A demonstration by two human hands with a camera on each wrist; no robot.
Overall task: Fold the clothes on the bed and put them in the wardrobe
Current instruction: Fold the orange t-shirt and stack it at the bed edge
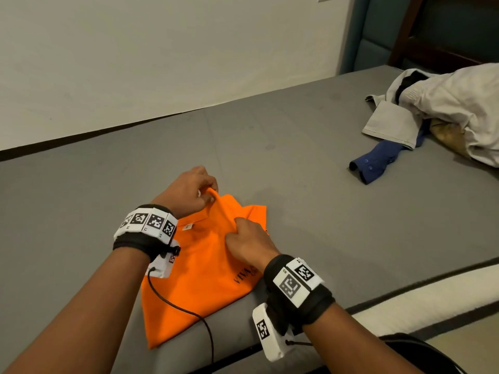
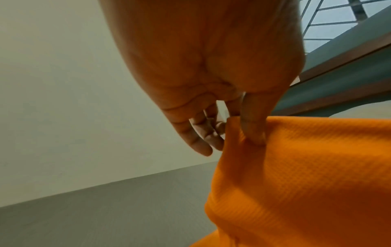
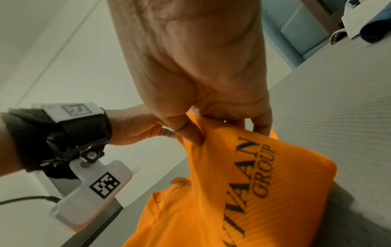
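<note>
Left hand [image 1: 189,191]: its grip pinched a raised ridge of the orange shirt [image 1: 205,271] between thumb and forefinger, the remaining fingers [image 2: 201,133] loosely curled beside the cloth. Beneath and nearer the body than this grip, the shirt lay flat on the grey bed [image 1: 297,157], collar label upward, its hem draped over the mattress edge. The fabric was probably lifted here so that a fold line could be carried across.

Right hand [image 1: 249,242]: just to the right of the left grip, its grip held a bunched fold of the same shirt, thumb and fingers closed on the cloth immediately above the printed lettering [image 3: 253,172]. Two grips close together on one edge suggest the panel was being turned over evenly, without skewing.

Far to the right of both grips, well apart, lay a blue garment [image 1: 378,160] partly under a pale heap of clothes [image 1: 445,109], apparently unfolded. No wardrobe was in view.
</note>
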